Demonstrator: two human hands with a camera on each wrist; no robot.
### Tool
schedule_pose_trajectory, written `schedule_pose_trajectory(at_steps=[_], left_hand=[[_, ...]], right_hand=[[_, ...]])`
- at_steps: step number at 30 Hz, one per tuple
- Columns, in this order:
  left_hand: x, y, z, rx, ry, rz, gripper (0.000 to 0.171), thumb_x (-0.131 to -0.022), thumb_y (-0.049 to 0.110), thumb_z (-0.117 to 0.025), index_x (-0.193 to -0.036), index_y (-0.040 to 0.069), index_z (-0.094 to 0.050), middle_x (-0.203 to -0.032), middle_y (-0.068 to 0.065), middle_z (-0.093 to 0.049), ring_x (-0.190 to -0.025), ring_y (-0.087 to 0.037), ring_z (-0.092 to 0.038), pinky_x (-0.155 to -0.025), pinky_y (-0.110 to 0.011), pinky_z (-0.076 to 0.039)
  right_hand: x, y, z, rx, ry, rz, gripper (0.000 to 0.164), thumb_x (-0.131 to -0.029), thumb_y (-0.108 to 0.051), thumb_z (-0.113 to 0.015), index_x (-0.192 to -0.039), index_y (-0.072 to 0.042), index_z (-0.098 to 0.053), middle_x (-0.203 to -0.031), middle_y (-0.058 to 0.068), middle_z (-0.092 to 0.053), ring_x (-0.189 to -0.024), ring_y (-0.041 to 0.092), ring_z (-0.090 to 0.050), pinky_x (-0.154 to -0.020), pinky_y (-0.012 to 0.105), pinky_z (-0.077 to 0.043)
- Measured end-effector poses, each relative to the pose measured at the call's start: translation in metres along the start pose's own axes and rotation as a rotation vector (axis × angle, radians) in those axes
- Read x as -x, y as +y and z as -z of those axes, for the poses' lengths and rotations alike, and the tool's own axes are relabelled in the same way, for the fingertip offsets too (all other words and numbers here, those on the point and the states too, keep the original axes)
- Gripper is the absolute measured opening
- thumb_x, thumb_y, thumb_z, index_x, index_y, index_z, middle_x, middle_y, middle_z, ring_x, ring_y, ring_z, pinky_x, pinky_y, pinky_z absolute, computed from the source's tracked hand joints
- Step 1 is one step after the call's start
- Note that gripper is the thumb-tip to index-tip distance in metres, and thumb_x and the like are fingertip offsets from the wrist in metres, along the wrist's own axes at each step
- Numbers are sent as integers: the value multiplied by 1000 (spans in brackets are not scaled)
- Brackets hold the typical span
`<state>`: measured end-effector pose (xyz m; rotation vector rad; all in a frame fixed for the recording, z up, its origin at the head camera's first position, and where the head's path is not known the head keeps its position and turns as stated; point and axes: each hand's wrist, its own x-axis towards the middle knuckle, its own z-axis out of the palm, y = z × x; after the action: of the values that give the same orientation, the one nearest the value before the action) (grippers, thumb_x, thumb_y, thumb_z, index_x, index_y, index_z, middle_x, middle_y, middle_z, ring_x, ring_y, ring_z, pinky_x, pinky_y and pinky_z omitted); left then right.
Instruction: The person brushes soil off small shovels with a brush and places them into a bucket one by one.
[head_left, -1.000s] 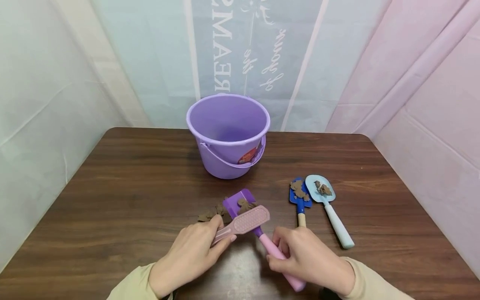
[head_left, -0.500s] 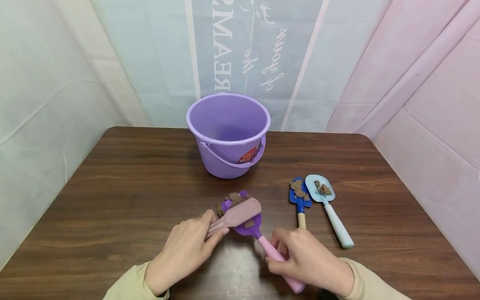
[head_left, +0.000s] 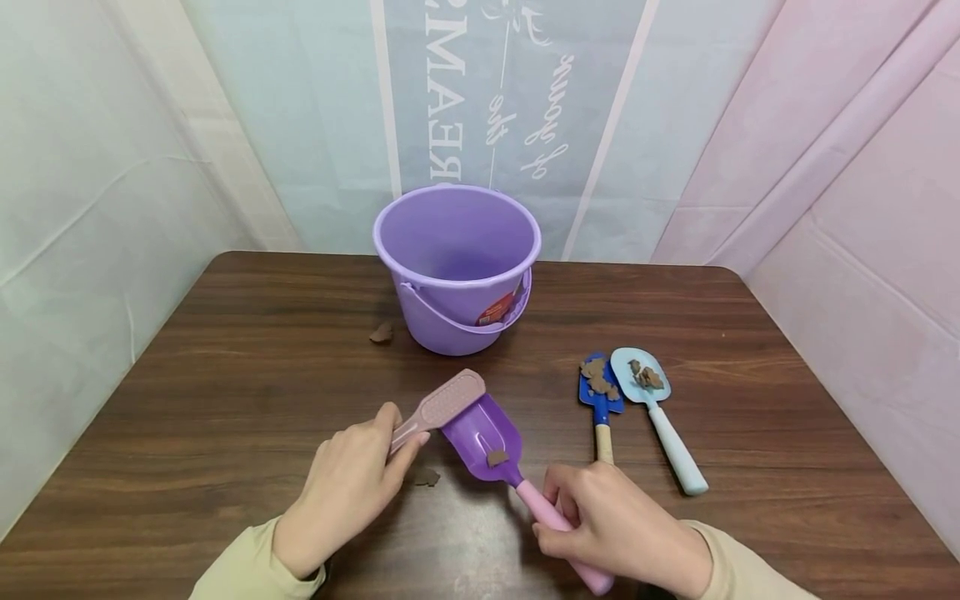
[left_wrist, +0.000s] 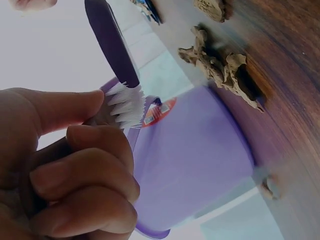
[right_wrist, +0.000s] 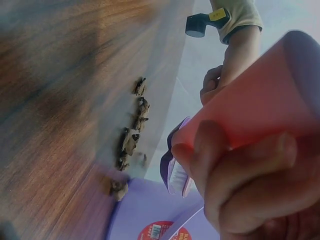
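Note:
My left hand [head_left: 341, 479] grips the handle of a pink brush [head_left: 450, 400]. Its white bristles [left_wrist: 127, 107] show in the left wrist view, close to the edge of the purple shovel blade [head_left: 487, 425]. In my right hand [head_left: 618, 521] is that shovel's pink handle [head_left: 551, 508], fingers curled round it. One brown flake [head_left: 497, 457] lies in the blade near the neck. Another flake [head_left: 427, 477] is on the table by my left hand, and a third piece [head_left: 381, 333] sits left of the bucket. Several crumpled brown pieces [left_wrist: 220, 72] lie on the table in the wrist views.
A purple bucket [head_left: 457, 317] with its handle down stands at the table's [head_left: 262, 375] back middle. To the right lie a blue shovel [head_left: 602, 425] and a light-blue shovel [head_left: 675, 450], both bearing brown bits. Curtains [head_left: 330, 125] hang behind and at both sides.
My left hand and the brush have moved left and forward across the blade. Most brown pieces have left the blade; one now lies beside the bucket. My right hand has barely moved.

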<state>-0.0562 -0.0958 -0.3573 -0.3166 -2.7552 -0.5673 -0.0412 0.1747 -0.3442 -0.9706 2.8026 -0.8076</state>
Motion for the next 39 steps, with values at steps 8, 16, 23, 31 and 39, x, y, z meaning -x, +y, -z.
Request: schedule_pose_trajectory(at_steps=[8,16,23,31,39], left_hand=[[8,18,3,77,-82,-91,29,-82,38,-67,-75,18,-47,-52,12,-37,-45,-3,-33,-42,-22,-29],[17,30,-2,83,-145,-194,31,-84,41,-64,-75,18,-45,-52,13,-33,-45,-1,-30,-41,-21,-27],[15,25,-6,24,-125,-199,32,-82,39,-66,-76,16,-45,-51,11,-35,-44,-3,-34,-39,-23,-27],[14,19,-7,20,-115,-201,30,-82,41,-66,-77,19,-47,-52,12,-34,-44,-3,-31,-40,-22,-27],[7,11,-5,-35,-68,-116,30,-81,38,-68,-75,17,-48,-51,9,-39,-43,-8,-40,-40,-25,-30]], right_hand=[[-2,3,-1,29,30,-12,19,-72,-25,-72,-73,-22,-54,-49,-23,-41,-42,-19,-31,-38,7,-27],[-2,4,-1,40,41,-6,20,-71,-26,-72,-72,-21,-53,-50,-22,-44,-43,-18,-33,-40,7,-28],[-1,3,0,17,28,-18,19,-71,-25,-72,-74,-22,-53,-50,-22,-42,-43,-19,-32,-38,8,-28],[0,4,-1,0,20,-1,19,-73,-25,-72,-75,-21,-54,-50,-22,-44,-43,-18,-32,-39,7,-28],[1,5,-2,9,23,5,18,-73,-25,-72,-75,-21,-54,-51,-22,-44,-44,-18,-33,-39,7,-28]])
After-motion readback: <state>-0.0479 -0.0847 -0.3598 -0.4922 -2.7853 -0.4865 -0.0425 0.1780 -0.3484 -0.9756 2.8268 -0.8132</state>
